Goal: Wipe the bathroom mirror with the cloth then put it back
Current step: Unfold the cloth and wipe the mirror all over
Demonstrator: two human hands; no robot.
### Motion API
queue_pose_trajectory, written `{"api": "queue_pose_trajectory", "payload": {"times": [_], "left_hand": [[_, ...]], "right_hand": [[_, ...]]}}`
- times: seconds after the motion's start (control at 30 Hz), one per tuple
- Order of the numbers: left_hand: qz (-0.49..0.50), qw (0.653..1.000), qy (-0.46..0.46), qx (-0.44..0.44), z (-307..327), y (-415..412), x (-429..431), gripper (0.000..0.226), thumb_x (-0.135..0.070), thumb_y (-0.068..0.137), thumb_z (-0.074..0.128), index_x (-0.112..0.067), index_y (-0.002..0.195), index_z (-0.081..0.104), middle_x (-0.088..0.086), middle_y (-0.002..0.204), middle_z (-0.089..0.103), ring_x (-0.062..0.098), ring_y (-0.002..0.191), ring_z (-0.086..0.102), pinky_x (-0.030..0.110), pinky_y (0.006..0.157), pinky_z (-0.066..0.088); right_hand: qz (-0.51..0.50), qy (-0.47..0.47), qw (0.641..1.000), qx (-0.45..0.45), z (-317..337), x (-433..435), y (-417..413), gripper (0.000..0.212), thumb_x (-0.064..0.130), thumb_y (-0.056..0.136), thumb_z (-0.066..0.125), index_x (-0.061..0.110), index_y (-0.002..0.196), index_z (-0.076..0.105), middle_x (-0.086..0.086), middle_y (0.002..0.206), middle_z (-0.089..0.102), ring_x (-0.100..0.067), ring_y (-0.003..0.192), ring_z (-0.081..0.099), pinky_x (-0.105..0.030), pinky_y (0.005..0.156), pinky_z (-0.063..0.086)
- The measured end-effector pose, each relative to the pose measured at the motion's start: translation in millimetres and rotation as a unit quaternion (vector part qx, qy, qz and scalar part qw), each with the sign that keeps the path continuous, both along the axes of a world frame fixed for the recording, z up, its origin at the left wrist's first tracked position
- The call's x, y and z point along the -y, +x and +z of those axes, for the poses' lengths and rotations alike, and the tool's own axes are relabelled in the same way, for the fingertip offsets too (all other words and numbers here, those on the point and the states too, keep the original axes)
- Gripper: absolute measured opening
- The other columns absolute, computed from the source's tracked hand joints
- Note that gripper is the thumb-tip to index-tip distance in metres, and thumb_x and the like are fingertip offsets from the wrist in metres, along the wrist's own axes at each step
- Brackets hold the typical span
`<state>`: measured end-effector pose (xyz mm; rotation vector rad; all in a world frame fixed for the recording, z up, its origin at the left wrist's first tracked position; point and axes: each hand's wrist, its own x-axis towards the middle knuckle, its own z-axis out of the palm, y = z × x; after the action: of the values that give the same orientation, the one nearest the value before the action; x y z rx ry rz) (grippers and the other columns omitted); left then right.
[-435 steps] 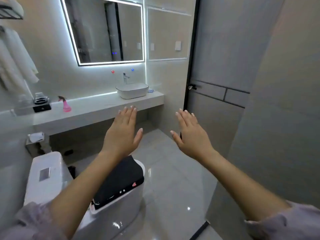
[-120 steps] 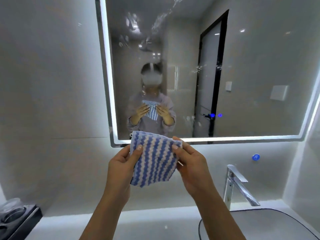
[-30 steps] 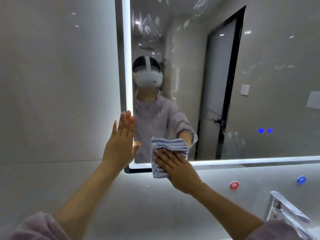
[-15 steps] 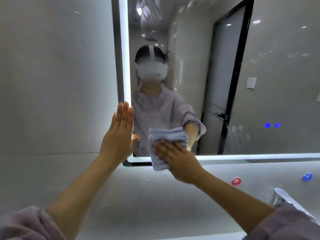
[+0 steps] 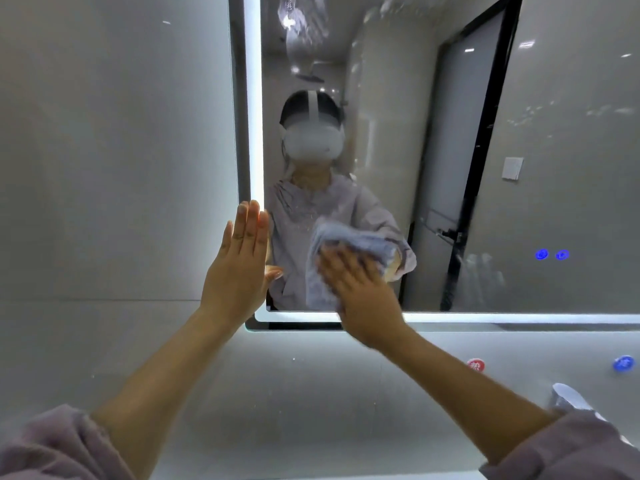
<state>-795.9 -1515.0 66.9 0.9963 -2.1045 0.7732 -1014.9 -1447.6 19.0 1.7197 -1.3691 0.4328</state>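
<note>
The lit-edged bathroom mirror (image 5: 450, 168) fills the upper right of the head view. My right hand (image 5: 360, 292) presses a blue-and-white striped cloth (image 5: 322, 258) flat against the glass near the mirror's lower left corner; both are blurred by motion. My left hand (image 5: 239, 268) is flat with fingers together, resting against the mirror's left lit edge beside the cloth. It holds nothing. The mirror reflects a person in a pale top and a headset.
A pale tiled wall (image 5: 114, 168) lies left of and below the mirror. A red button (image 5: 475, 365) and a blue button (image 5: 623, 363) sit on the wall under the mirror. The chrome faucet top (image 5: 568, 396) shows at the lower right.
My right hand has slid the cloth slightly up and to the right on the glass. My left hand stays on the mirror's edge.
</note>
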Motion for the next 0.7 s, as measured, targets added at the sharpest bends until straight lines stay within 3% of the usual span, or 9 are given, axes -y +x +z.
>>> {"api": "queue_pose_trajectory", "payload": {"times": [0.07,0.13,0.2,0.33,0.43,0.5,0.63,0.7], "left_hand": [[-0.001,1.000,-0.005,0.000,1,0,-1,0.097,-0.043,0.080,0.063,0.002,0.143,0.005,0.023,0.153,0.010,0.040,0.141,0.012,0.045,0.113,0.015],[0.004,1.000,-0.002,0.003,2,0,-2,0.098,-0.043,0.079,0.065,0.003,0.143,0.006,0.024,0.153,0.012,0.041,0.141,0.014,0.045,0.113,0.016],[0.014,1.000,0.000,0.007,2,0,-2,0.099,-0.043,0.078,0.066,0.003,0.143,0.005,0.024,0.153,0.011,0.042,0.140,0.014,0.045,0.113,0.016],[0.040,0.999,0.001,0.022,3,-1,-3,0.098,-0.047,0.078,0.061,0.002,0.144,0.007,0.023,0.153,0.013,0.041,0.141,0.013,0.045,0.114,0.017],[0.035,0.999,0.006,0.014,4,-1,-5,0.096,-0.047,0.077,0.059,0.001,0.144,0.009,0.023,0.153,0.014,0.041,0.140,0.015,0.047,0.113,0.021],[0.035,0.999,0.008,0.014,5,-1,-5,0.096,-0.047,0.076,0.060,0.001,0.143,0.010,0.023,0.153,0.015,0.041,0.140,0.016,0.047,0.113,0.023],[0.038,0.999,0.010,0.023,5,0,-5,0.099,-0.047,0.075,0.063,0.003,0.143,0.011,0.024,0.152,0.016,0.042,0.139,0.018,0.048,0.112,0.026],[0.029,0.999,0.008,0.021,6,0,-5,0.101,-0.046,0.073,0.066,0.004,0.143,0.013,0.025,0.151,0.018,0.042,0.139,0.020,0.049,0.111,0.028]], "right_hand": [[0.009,0.079,0.990,-0.118,-35,-9,-3,0.077,0.035,0.085,0.054,0.018,0.150,0.017,-0.001,0.155,0.016,-0.020,0.145,0.008,-0.049,0.115,0.006],[0.019,0.111,0.980,-0.165,-49,-13,-10,0.081,0.036,0.082,0.062,0.019,0.149,0.019,0.001,0.155,0.023,-0.017,0.144,0.017,-0.043,0.119,0.009],[0.020,0.096,0.987,-0.128,-31,-11,-13,0.075,0.036,0.085,0.057,0.021,0.149,0.020,0.001,0.155,0.026,-0.017,0.144,0.016,-0.043,0.119,0.006],[0.000,-0.014,1.000,0.008,60,3,-11,0.063,0.036,0.095,0.032,0.022,0.151,0.009,-0.002,0.159,0.010,-0.021,0.146,0.001,-0.046,0.119,0.003],[0.008,-0.075,0.992,0.103,122,11,-4,0.063,0.028,0.096,0.040,0.019,0.151,0.012,-0.004,0.159,0.009,-0.020,0.146,-0.002,-0.041,0.119,-0.004],[0.005,-0.086,0.991,0.106,128,12,3,0.062,0.026,0.096,0.042,0.016,0.151,0.014,-0.005,0.159,0.011,-0.022,0.146,-0.001,-0.042,0.119,-0.005],[0.012,-0.001,1.000,-0.019,73,3,7,0.062,0.033,0.091,0.032,0.017,0.150,0.020,-0.005,0.158,0.016,-0.025,0.145,0.003,-0.047,0.116,-0.002],[0.008,0.062,0.991,-0.117,42,-4,2,0.066,0.036,0.091,0.040,0.019,0.150,0.018,-0.002,0.157,0.013,-0.024,0.145,0.005,-0.050,0.114,-0.002]]}}
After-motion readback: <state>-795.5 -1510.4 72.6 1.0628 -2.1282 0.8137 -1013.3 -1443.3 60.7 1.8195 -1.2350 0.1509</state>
